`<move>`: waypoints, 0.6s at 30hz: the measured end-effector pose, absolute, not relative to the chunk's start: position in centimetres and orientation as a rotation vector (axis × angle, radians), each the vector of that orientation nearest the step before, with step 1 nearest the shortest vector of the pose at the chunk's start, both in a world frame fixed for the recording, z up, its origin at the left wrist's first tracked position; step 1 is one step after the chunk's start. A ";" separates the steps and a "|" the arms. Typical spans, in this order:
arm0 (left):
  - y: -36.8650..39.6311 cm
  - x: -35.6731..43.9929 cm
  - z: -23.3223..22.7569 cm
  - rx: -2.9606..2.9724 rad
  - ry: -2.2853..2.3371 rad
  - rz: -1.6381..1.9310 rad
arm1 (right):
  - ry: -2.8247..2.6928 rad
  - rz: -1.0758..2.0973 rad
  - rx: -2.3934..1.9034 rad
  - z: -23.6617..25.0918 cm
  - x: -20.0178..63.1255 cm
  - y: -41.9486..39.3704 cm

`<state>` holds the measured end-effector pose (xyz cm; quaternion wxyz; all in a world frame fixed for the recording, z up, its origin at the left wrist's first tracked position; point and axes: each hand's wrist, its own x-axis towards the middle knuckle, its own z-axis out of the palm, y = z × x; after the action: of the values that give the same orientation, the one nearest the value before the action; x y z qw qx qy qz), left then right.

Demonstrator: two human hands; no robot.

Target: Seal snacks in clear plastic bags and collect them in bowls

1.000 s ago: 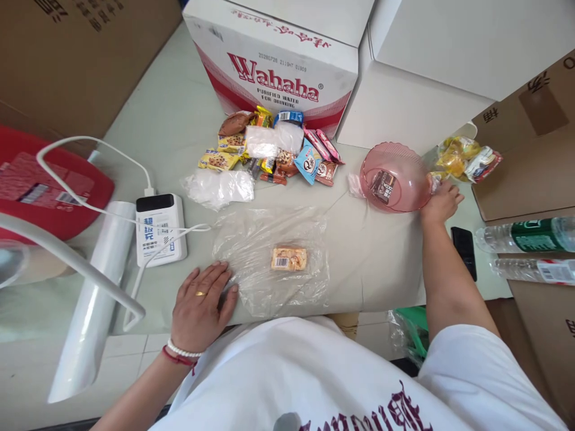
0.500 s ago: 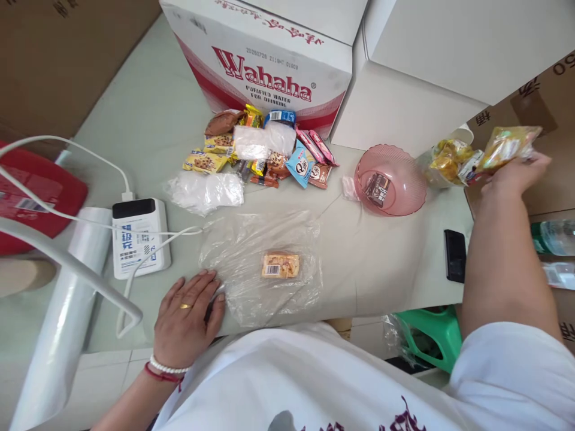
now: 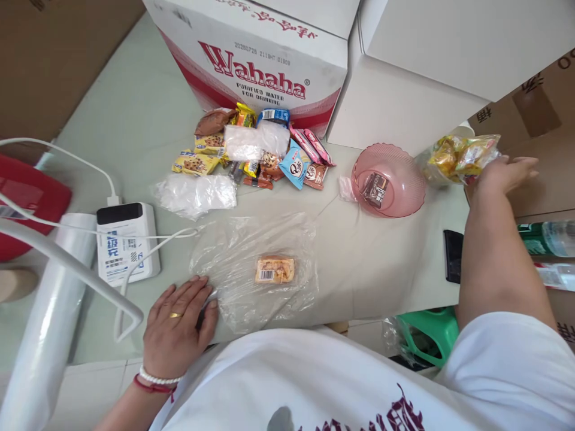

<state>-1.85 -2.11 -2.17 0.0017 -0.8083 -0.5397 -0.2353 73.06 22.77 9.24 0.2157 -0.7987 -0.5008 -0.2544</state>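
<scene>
My left hand, with a gold ring, lies flat with its fingers stretched on the table, beside the left edge of a spread clear plastic bag. On that bag rests a small wrapped snack with a barcode label. Far to the right, my right hand is at a yellow snack packet, which sits against other yellow wrapped snacks in a clear container. Its visible fingers point right, stretched away from the packet. Left of them stands a pink ribbed bowl with dark cocoa packets inside.
A pile of snack packets and folded clear bags lie before a Wahaha carton. A cabled power bank and a plastic roll are at left. A dark phone is near my right forearm; a green stool stands below.
My right hand has moved left and slightly down, bringing the yellow packet against the other yellow snacks. The left hand stays flat on the table; the view has shifted a little.
</scene>
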 end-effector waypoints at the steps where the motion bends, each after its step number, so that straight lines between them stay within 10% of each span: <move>1: -2.1 -1.9 -2.2 -2.538 -1.698 -0.741 | -1.215 -0.733 -2.238 9.3 71.8 21.6; 18: -1.4 -1.5 -1.5 -2.509 -1.631 -0.757 | -1.337 -0.373 -2.767 5.9 67.7 25.7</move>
<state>-1.51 -1.40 -1.46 0.0274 -0.8125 -0.5282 -0.2452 67.70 25.75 5.89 0.0231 -0.8936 -0.4318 -0.1204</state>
